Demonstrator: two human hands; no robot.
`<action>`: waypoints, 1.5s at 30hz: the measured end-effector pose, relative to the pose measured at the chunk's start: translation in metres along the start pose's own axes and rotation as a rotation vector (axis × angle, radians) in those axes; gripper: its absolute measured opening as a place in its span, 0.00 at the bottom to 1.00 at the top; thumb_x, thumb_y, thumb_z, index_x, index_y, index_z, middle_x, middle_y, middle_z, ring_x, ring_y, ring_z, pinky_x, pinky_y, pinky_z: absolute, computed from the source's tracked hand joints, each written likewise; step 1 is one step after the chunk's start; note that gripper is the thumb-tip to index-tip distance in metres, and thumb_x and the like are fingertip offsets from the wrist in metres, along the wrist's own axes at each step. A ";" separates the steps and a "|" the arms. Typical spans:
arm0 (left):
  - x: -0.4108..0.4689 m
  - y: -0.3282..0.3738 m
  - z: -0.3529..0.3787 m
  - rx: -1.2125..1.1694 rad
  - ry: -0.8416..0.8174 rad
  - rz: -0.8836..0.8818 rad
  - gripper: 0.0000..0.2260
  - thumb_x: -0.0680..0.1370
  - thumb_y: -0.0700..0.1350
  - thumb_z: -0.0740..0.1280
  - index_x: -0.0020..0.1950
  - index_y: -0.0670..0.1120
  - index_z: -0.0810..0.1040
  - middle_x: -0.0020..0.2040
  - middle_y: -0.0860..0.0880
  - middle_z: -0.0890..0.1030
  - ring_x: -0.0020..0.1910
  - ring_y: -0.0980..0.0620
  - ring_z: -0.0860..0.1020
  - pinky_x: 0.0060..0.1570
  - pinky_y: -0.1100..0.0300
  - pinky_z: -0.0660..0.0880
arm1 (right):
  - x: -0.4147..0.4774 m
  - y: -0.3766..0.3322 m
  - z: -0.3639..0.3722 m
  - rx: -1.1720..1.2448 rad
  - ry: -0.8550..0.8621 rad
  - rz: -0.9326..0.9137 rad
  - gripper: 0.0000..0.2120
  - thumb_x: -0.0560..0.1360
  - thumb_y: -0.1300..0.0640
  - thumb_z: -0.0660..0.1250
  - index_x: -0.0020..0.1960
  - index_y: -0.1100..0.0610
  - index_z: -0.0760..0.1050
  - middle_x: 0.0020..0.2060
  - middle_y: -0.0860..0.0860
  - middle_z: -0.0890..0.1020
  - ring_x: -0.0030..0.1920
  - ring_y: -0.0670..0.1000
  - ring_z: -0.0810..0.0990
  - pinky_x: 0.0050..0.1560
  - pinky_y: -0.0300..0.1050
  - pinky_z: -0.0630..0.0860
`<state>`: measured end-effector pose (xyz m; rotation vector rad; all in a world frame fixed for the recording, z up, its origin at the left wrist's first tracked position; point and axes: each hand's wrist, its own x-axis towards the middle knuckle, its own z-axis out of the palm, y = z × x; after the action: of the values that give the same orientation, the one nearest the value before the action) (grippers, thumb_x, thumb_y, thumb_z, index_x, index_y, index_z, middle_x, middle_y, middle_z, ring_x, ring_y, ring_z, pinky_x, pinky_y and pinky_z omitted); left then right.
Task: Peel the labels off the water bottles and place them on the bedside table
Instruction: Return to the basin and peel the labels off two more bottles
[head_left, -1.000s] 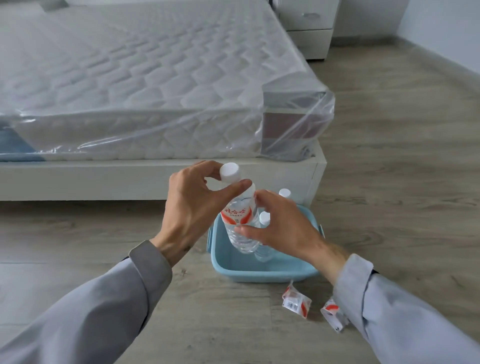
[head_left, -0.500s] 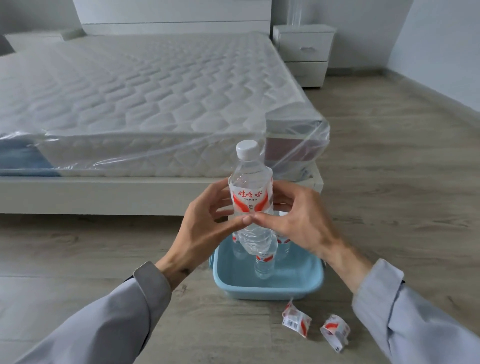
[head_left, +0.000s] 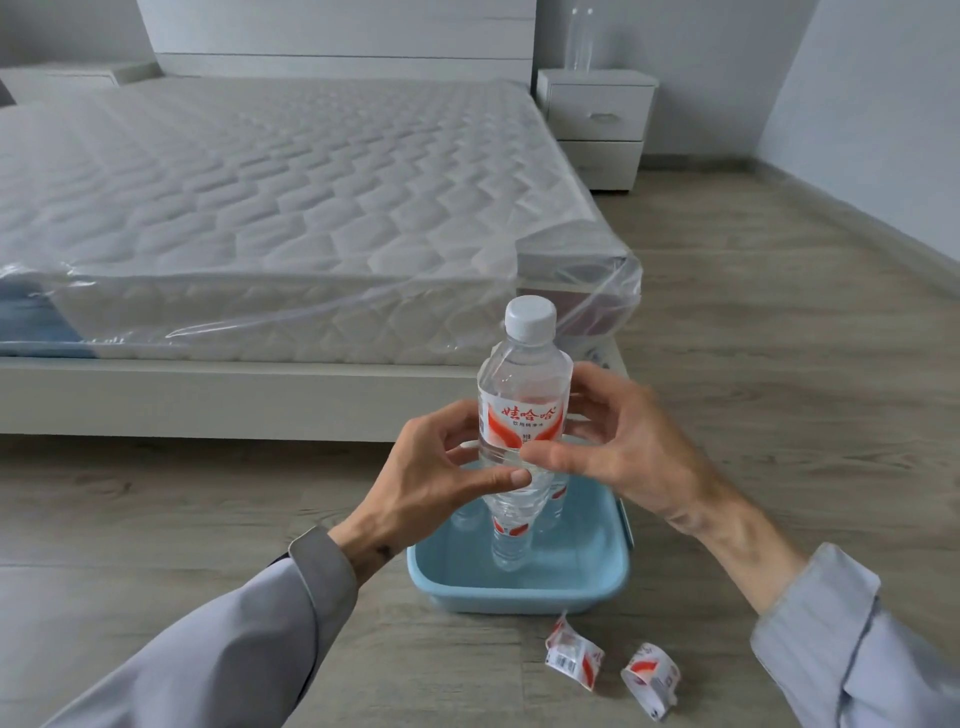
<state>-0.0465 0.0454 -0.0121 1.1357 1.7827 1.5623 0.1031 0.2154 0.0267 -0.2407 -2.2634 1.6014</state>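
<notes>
Two hands hold one bottle (head_left: 524, 384) upright in mid-air, over the basin (head_left: 519, 590). L hand (head_left: 431, 483) grips it from the left, thumb across the front just below the label (head_left: 522, 418). R hand (head_left: 623, 447) grips from the right, thumb tip at the label's lower edge, fingers curled behind. Both grips sit mid-body, so cap (head_left: 531, 314) & shoulder stand clear above and the base pokes out below. Bottle is clear w/ white cap. Label is white w/ red lettering, wrapped fully round. More bottles (head_left: 511, 543) stand in the basin, partly hidden. 2 peeled labels (head_left: 574, 657) lie on the floor (head_left: 208, 519) just by the basin's near right corner. Bedside table (head_left: 597, 119) is well apart, at the bed's (head_left: 291, 208) far right corner.
</notes>
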 end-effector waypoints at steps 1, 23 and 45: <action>0.000 0.001 0.000 -0.012 -0.005 0.002 0.24 0.71 0.37 0.82 0.66 0.40 0.83 0.59 0.48 0.89 0.62 0.50 0.86 0.68 0.47 0.79 | 0.001 -0.003 -0.003 0.046 -0.007 -0.016 0.34 0.66 0.47 0.84 0.69 0.52 0.77 0.62 0.50 0.86 0.65 0.52 0.84 0.69 0.58 0.77; -0.005 0.011 -0.022 -0.232 -0.425 -0.041 0.21 0.75 0.37 0.77 0.68 0.37 0.82 0.67 0.39 0.84 0.70 0.39 0.81 0.71 0.50 0.76 | 0.011 -0.020 -0.025 0.270 -0.300 0.012 0.34 0.69 0.62 0.81 0.72 0.59 0.73 0.67 0.57 0.80 0.71 0.61 0.77 0.71 0.68 0.73; -0.008 0.006 -0.032 -0.209 -0.499 -0.150 0.25 0.73 0.45 0.81 0.67 0.36 0.82 0.66 0.35 0.84 0.67 0.34 0.82 0.71 0.42 0.76 | 0.017 -0.032 -0.022 0.010 -0.200 -0.097 0.09 0.78 0.51 0.73 0.57 0.43 0.84 0.53 0.46 0.88 0.55 0.47 0.87 0.56 0.38 0.80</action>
<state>-0.0672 0.0210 -0.0010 1.1373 1.3100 1.2104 0.0975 0.2297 0.0661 0.0337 -2.3722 1.6507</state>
